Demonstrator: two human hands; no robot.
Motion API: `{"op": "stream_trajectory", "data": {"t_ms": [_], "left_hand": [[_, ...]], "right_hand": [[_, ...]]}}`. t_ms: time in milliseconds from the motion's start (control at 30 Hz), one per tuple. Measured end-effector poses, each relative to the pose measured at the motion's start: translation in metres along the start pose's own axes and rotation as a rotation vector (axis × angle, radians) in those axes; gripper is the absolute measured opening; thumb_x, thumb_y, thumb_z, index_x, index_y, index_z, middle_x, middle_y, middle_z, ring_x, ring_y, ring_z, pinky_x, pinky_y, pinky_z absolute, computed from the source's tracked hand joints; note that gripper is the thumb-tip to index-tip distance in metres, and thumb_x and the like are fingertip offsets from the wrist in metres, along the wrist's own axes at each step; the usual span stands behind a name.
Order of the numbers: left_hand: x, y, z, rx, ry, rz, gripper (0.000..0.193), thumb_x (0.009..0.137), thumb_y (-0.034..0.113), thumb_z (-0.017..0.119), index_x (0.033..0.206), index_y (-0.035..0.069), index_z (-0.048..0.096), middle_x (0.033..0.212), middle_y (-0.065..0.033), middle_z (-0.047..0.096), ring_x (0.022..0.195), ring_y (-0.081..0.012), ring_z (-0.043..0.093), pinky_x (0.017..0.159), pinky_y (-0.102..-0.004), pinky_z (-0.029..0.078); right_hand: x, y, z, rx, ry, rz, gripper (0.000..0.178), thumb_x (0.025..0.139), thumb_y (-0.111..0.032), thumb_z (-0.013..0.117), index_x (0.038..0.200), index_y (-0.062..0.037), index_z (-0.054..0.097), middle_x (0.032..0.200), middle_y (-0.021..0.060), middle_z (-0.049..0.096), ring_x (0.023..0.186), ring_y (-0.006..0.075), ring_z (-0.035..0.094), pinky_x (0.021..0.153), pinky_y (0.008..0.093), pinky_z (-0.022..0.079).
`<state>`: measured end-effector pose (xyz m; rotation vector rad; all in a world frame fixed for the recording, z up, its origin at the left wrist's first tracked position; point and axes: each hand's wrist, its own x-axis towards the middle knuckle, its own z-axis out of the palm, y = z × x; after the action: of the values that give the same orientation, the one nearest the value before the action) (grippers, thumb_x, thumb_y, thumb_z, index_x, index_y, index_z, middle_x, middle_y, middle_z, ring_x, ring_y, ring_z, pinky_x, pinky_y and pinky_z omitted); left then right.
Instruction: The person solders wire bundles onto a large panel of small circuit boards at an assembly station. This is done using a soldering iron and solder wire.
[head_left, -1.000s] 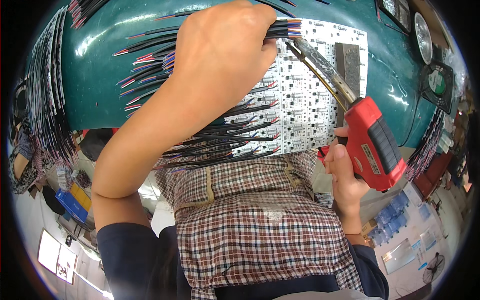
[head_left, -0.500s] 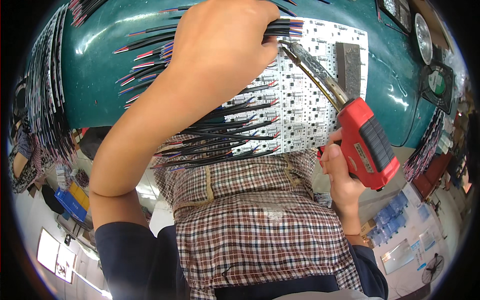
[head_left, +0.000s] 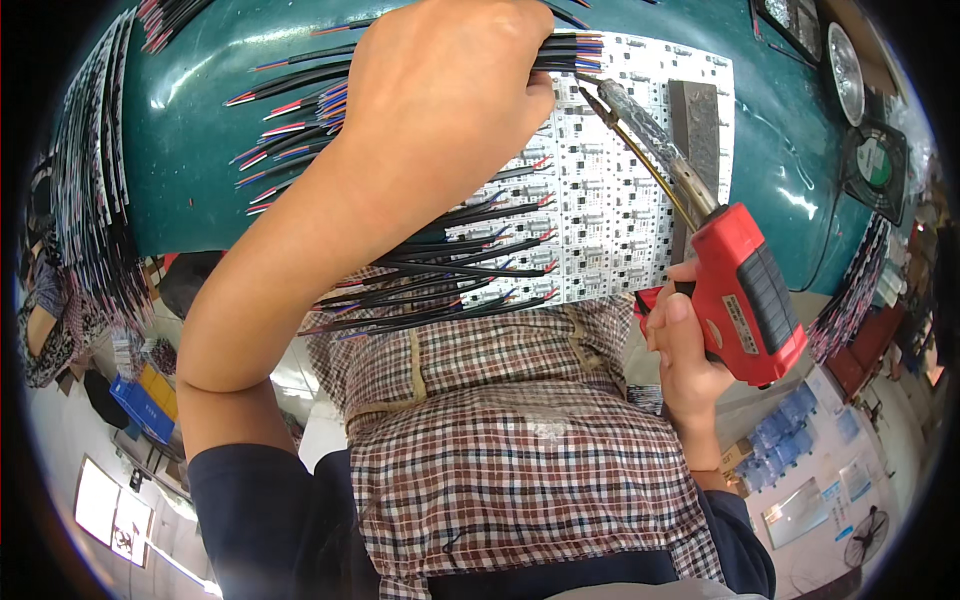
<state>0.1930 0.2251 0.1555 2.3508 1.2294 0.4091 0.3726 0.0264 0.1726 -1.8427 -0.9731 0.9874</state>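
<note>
Left hand (head_left: 450,100): fingers curled shut around a bundle of wires (head_left: 572,48), gripped at the upper edge of the circuit panel (head_left: 600,190); stripped tips of the bundle protruding to the right of the fist, just beside the iron's tip. Exact number of wires in the grip not countable, the fist hiding most of them.

Right hand (head_left: 685,345): fingers clenched around the handle of one red soldering gun (head_left: 745,290), thumb laid along its side. Long metal barrel (head_left: 650,140) angled up and left across the panel, its tip close to the wire ends, contact impossible to confirm.

One white circuit panel, made of many small identical boards in a grid, lying on the green table (head_left: 200,180). One dark rectangular block (head_left: 697,120) resting on the panel's right side.

Loose wires (head_left: 450,270) already lying across the panel's left half in rows, black sheathed with red and blue tips; well over a dozen, too dense for an exact count. Further wires (head_left: 285,100) fanned on the table left of the hand.

One checked apron (head_left: 500,440) at the lower centre, below the panel's near edge. One small fan (head_left: 875,165) at the table's far right.
</note>
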Motion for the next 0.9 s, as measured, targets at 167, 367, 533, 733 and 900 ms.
{"op": "stream_trajectory", "data": {"t_ms": [167,367,533,733,900], "left_hand": [[-0.001,-0.004,-0.004,-0.149,-0.066,-0.048,0.021,0.084,0.019,0.065,0.092,0.0,0.063,0.086,-0.0207,0.065,0.087,-0.0418,0.064,0.078,-0.0485,0.05],[0.001,0.0,-0.021,-0.137,0.0,-0.003,0.017,0.093,0.016,0.059,0.1,0.0,0.06,0.088,-0.023,0.064,0.086,-0.0441,0.062,0.076,-0.0489,0.049],[-0.009,0.008,-0.028,-0.264,0.185,-0.022,0.015,0.09,0.013,0.061,0.097,0.0,0.063,0.086,-0.0218,0.065,0.081,-0.0423,0.063,0.072,-0.0486,0.05],[-0.024,0.0,0.009,-0.145,0.012,-0.089,0.019,0.084,0.013,0.074,0.097,0.002,0.065,0.073,-0.0126,0.065,0.061,-0.0266,0.061,0.06,-0.0329,0.047],[-0.029,-0.005,0.023,-0.071,0.128,0.006,0.023,0.082,0.02,0.076,0.094,0.002,0.069,0.072,-0.0141,0.066,0.06,-0.029,0.062,0.059,-0.037,0.049]], "right_hand": [[0.002,-0.005,0.0,0.022,0.036,0.018,0.021,0.095,-0.007,0.058,0.111,0.0067,0.056,0.053,0.0019,0.046,0.042,0.0064,0.036,0.043,0.0235,0.03],[0.003,-0.004,-0.003,0.05,0.036,-0.029,0.021,0.094,-0.006,0.057,0.11,0.0077,0.055,0.052,0.001,0.044,0.042,0.0067,0.036,0.043,0.0236,0.031],[-0.004,-0.005,-0.006,0.069,0.042,0.012,0.022,0.094,-0.006,0.057,0.111,0.0079,0.055,0.05,-0.0002,0.041,0.042,0.0071,0.037,0.043,0.0241,0.032],[-0.013,0.002,-0.008,-0.005,0.003,0.037,0.025,0.095,-0.009,0.059,0.114,0.0066,0.055,0.064,0.0043,0.052,0.046,0.0066,0.04,0.045,0.0237,0.035],[-0.012,0.011,-0.012,-0.094,-0.099,-0.013,0.023,0.094,-0.009,0.062,0.111,0.006,0.057,0.07,0.0058,0.056,0.048,0.0068,0.043,0.046,0.0237,0.038]]}}
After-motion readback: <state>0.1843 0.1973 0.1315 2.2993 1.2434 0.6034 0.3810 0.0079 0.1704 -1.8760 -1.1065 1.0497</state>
